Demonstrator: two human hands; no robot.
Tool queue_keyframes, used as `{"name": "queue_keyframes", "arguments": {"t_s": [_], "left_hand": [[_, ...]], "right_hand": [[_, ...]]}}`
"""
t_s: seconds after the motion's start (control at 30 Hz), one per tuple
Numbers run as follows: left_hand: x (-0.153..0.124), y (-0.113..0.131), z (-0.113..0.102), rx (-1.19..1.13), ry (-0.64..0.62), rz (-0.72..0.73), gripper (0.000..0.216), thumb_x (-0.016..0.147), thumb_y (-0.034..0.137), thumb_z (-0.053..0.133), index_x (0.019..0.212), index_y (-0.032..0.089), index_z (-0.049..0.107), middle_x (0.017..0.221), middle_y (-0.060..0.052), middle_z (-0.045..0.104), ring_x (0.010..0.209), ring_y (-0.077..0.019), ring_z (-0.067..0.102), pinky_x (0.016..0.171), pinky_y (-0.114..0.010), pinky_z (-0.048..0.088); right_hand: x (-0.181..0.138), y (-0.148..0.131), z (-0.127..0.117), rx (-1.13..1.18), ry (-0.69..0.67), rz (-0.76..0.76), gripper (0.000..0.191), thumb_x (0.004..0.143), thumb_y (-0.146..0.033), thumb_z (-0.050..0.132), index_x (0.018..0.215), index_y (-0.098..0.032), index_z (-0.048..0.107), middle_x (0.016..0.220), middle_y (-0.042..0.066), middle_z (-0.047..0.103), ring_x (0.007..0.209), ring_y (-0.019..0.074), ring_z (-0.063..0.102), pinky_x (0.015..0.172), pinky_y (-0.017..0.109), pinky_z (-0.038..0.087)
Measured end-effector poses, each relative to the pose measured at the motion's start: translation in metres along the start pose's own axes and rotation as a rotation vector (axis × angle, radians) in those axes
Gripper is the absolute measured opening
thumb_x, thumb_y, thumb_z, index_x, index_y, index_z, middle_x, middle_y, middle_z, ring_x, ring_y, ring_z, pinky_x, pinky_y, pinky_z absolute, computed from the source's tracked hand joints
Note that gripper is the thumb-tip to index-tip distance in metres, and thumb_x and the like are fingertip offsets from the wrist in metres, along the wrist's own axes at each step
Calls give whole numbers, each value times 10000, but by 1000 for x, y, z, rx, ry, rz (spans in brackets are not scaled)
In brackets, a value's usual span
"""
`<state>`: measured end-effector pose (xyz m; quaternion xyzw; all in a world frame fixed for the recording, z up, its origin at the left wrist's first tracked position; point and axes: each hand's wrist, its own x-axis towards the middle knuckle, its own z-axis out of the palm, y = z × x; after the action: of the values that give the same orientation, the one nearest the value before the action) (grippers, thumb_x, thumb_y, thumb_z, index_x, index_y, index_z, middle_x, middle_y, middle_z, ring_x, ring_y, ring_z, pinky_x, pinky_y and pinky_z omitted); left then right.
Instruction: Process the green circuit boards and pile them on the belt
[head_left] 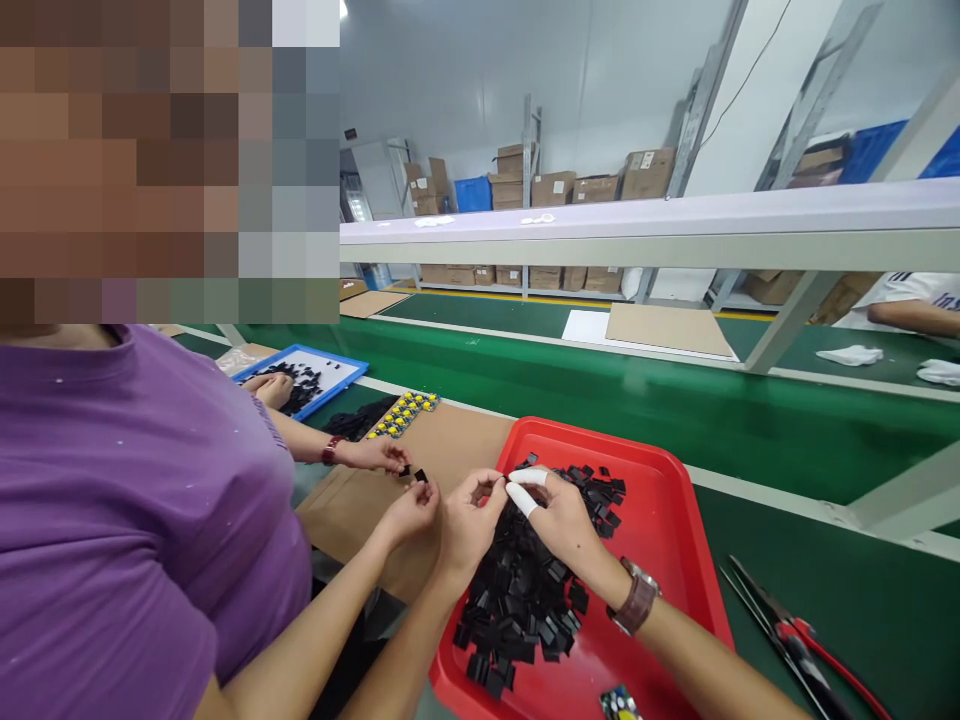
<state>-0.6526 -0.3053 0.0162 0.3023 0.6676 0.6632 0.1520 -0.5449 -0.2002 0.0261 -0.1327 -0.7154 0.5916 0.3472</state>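
Over a red tray (pixel 675 560), my left hand (pixel 472 520) and my right hand (pixel 562 515) meet fingertip to fingertip, both closed in a pinch. A tiny dark bit shows where they meet, too small to make out. White finger covers sit on my right thumb and index finger, and a brown-strapped watch (pixel 636 597) is on that wrist. Below my hands, many small flat black pieces (pixel 525 590) lie heaped in the tray. Near the tray's front edge is a small circuit board (pixel 619 703) with a yellow part, partly cut off by the frame.
At my left, a person in purple (pixel 150 520) holds small black pieces (pixel 420 476) over cardboard (pixel 465 432). Beyond are yellow-topped boards (pixel 405 412) and a blue-rimmed tray (pixel 352 368). Tweezers (pixel 772 630) and red-handled pliers (pixel 795 630) lie right of the red tray.
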Motion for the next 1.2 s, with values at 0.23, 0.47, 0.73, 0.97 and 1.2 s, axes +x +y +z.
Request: {"name": "queue_keyframes", "arguments": {"t_s": [0.23, 0.47, 0.73, 0.97, 1.2], "left_hand": [[-16, 35, -9, -18, -95, 127, 123, 911, 309, 709, 892, 198, 761, 803, -36, 738, 725, -183, 697, 745, -282, 560], [-35, 62, -21, -98, -188, 157, 116, 907, 299, 699, 860, 208, 755, 809, -57, 735, 686, -213, 708, 704, -322, 572], [-40, 53, -21, -154, -161, 132, 88, 881, 272, 749, 842, 197, 773, 809, -54, 750, 653, -182, 700, 689, -293, 561], [-24, 35, -11, -311, -110, 46, 192, 802, 340, 838, 835, 164, 771, 685, -49, 749, 631, -188, 709, 692, -317, 589], [-5, 16, -5, -426, -2, -34, 330, 758, 439, 855, 841, 145, 730, 646, -14, 705, 595, -141, 666, 665, -298, 587]], "right_hand": [[2, -31, -17, -4, -201, -134, 227, 998, -376, 595, 908, -234, 748, 898, 59, 677, 855, 217, 622, 847, 350, 511], [1, -52, -25, 247, -505, 18, 243, 979, -446, 642, 959, -216, 720, 868, 37, 659, 804, 194, 624, 783, 331, 522], [-3, -41, -21, 271, -446, 62, 254, 914, -469, 725, 906, -217, 750, 834, 26, 681, 785, 187, 632, 803, 329, 512], [8, -26, -14, 371, -344, 165, 284, 832, -480, 802, 888, -202, 796, 717, 19, 718, 686, 184, 668, 718, 324, 552], [19, -15, 5, 411, -217, 222, 366, 784, -517, 815, 956, -195, 799, 784, 32, 764, 713, 181, 690, 778, 345, 576]]}}
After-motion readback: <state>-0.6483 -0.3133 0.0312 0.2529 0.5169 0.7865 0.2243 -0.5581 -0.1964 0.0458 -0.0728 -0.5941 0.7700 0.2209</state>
